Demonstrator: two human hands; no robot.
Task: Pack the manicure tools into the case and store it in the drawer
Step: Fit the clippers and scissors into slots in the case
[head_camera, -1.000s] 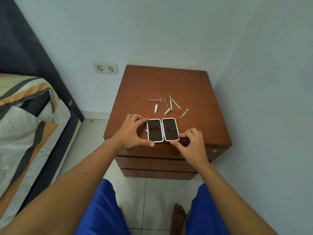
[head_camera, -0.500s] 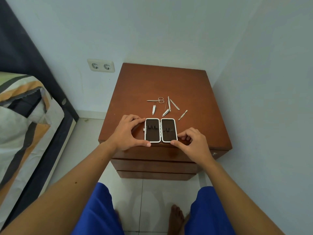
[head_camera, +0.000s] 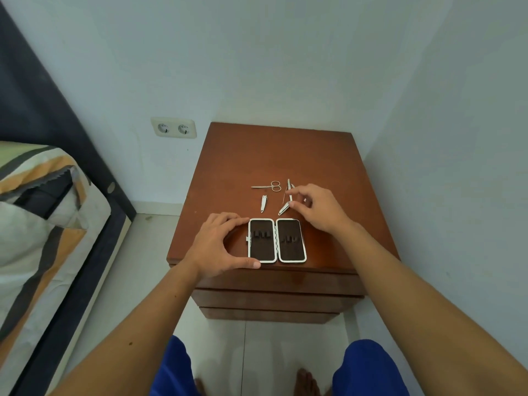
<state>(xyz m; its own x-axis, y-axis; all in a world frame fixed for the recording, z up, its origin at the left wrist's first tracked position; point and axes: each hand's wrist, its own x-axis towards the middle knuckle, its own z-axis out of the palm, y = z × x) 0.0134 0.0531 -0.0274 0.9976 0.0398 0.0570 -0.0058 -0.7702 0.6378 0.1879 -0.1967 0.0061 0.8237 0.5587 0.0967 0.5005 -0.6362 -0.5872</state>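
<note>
Right hand goes for the first tool, left steadies the case.

The case [head_camera: 276,240] lies open and unfilled at the surface's [head_camera: 257,155] near edge, left hand [head_camera: 220,247] gripping its left half. Just behind, right hand [head_camera: 317,207] closes fingertips on the clippers [head_camera: 283,208], angled away-right; contact unclear. Scissors [head_camera: 267,186] lie crosswise farther back; other tools are hidden under that hand.

2 bare forearms, without sleeves, watches or rings, run up from the lower corners of the frame. The left hand [head_camera: 220,247] and right hand [head_camera: 320,208] wear no gloves. Bright blue fabric shorts [head_camera: 368,370] cover both legs at the bottom edge, above bare feet [head_camera: 307,381].
</note>
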